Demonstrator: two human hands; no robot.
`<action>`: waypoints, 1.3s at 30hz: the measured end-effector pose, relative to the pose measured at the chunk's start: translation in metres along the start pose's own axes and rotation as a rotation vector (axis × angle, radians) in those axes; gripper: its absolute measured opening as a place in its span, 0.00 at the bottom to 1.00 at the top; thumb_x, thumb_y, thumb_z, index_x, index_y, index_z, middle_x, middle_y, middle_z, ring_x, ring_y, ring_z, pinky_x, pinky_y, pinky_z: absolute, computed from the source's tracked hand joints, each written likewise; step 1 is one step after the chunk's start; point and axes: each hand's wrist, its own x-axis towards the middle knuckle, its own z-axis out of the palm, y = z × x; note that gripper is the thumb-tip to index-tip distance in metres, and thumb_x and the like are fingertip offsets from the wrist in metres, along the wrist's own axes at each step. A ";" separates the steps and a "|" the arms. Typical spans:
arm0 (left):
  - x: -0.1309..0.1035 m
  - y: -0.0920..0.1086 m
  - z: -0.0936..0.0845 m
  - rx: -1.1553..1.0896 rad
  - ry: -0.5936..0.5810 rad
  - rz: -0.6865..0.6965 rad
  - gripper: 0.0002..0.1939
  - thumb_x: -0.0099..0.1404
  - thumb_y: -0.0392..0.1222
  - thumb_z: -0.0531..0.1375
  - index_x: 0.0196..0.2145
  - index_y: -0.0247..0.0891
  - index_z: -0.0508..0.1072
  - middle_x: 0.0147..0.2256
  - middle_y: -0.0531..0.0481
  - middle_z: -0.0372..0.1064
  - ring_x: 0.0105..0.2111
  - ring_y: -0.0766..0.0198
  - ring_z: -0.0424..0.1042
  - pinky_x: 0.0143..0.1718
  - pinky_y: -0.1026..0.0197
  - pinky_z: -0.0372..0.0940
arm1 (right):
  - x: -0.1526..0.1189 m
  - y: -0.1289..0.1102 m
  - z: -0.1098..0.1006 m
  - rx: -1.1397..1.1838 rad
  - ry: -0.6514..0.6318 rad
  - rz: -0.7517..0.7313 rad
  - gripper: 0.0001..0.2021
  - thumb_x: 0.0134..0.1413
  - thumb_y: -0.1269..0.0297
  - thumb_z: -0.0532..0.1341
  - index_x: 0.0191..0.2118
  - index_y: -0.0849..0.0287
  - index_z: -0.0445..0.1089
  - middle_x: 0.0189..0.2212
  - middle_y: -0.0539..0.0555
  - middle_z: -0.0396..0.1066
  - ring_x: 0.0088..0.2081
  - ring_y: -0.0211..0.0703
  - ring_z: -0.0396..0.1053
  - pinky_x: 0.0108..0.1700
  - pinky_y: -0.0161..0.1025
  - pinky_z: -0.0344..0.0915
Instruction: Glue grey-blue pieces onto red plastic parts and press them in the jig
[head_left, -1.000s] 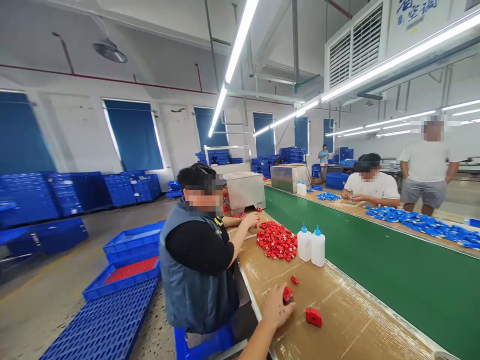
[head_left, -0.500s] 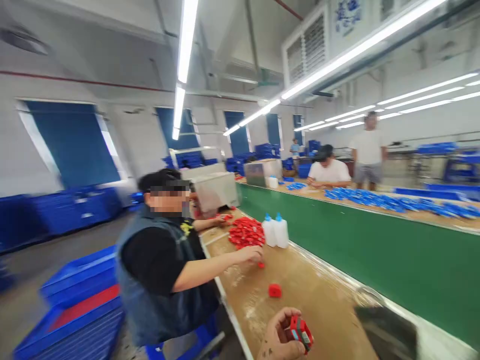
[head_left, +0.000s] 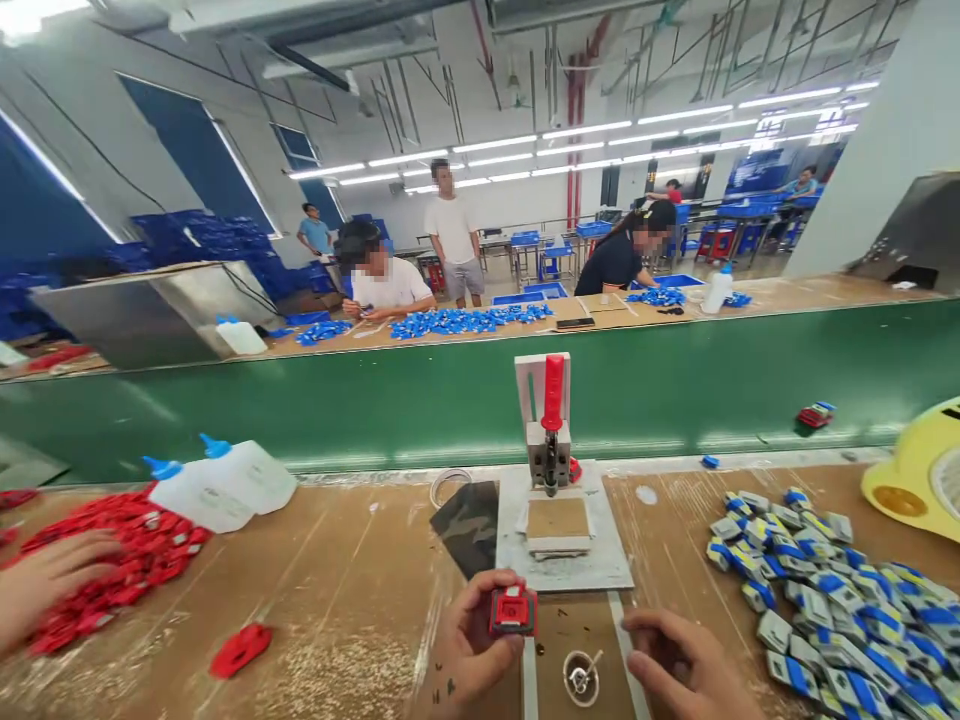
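Note:
Between thumb and fingers, my left hand (head_left: 480, 635) grips a small red and dark grey plastic casing (head_left: 513, 610), held up in front of the toggle clamp press (head_left: 550, 450). My right hand (head_left: 679, 660) is raised at the lower right with its fingers apart and nothing in them. Between both hands a small cup (head_left: 581, 678) with a thin stick in it stands on the table. The press has a red upright handle and a padded block on its pale base plate.
Grey and blue casings (head_left: 817, 580) are heaped at right, near a yellow object (head_left: 919, 475). At left, a co-worker's hand (head_left: 67, 570) reaches over red parts (head_left: 150, 545) beside white bottles (head_left: 232, 480). One red piece (head_left: 240, 650) lies apart. A green partition (head_left: 390, 410) runs behind.
The view has swung right from the neighbouring co-worker to the press. My left hand still holds the casing, now in front of the press. My right hand has come into view.

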 end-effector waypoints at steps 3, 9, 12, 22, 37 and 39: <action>0.018 -0.002 0.007 0.069 -0.072 -0.030 0.18 0.43 0.38 0.75 0.36 0.41 0.83 0.40 0.44 0.81 0.38 0.51 0.80 0.39 0.58 0.74 | 0.005 0.003 0.016 -0.053 -0.121 0.024 0.17 0.48 0.56 0.66 0.43 0.56 0.82 0.28 0.53 0.79 0.30 0.49 0.73 0.36 0.39 0.68; 0.025 -0.010 0.012 0.092 -0.107 -0.093 0.19 0.43 0.34 0.71 0.37 0.40 0.84 0.34 0.46 0.82 0.35 0.52 0.79 0.38 0.59 0.74 | 0.011 0.012 0.024 -0.182 -0.259 -0.079 0.15 0.56 0.57 0.60 0.30 0.57 0.83 0.27 0.55 0.75 0.29 0.45 0.70 0.34 0.36 0.65; 0.020 -0.014 0.005 0.202 -0.096 -0.120 0.23 0.44 0.37 0.72 0.41 0.40 0.85 0.39 0.42 0.84 0.40 0.47 0.80 0.44 0.54 0.75 | 0.009 0.006 0.015 -0.177 -0.258 -0.101 0.18 0.62 0.52 0.59 0.33 0.54 0.83 0.28 0.54 0.76 0.30 0.45 0.71 0.33 0.36 0.64; 0.013 -0.007 0.002 0.418 -0.201 0.069 0.22 0.49 0.31 0.69 0.42 0.47 0.85 0.44 0.48 0.84 0.45 0.53 0.82 0.49 0.59 0.74 | 0.011 -0.012 -0.007 -0.022 -0.093 -0.145 0.17 0.62 0.49 0.64 0.30 0.54 0.82 0.23 0.51 0.72 0.25 0.43 0.69 0.28 0.35 0.62; 0.011 -0.019 0.007 0.439 -0.334 0.396 0.34 0.48 0.21 0.69 0.49 0.53 0.79 0.43 0.54 0.83 0.41 0.61 0.81 0.46 0.65 0.73 | 0.017 -0.011 0.034 0.163 0.006 -0.127 0.19 0.59 0.45 0.64 0.29 0.54 0.82 0.22 0.51 0.73 0.25 0.42 0.68 0.29 0.35 0.62; 0.012 -0.018 0.007 0.453 -0.337 0.420 0.34 0.49 0.21 0.69 0.50 0.53 0.78 0.43 0.54 0.82 0.42 0.61 0.81 0.47 0.65 0.73 | 0.017 -0.017 0.030 0.113 0.042 -0.137 0.22 0.59 0.43 0.64 0.27 0.55 0.81 0.22 0.51 0.72 0.24 0.42 0.67 0.28 0.35 0.61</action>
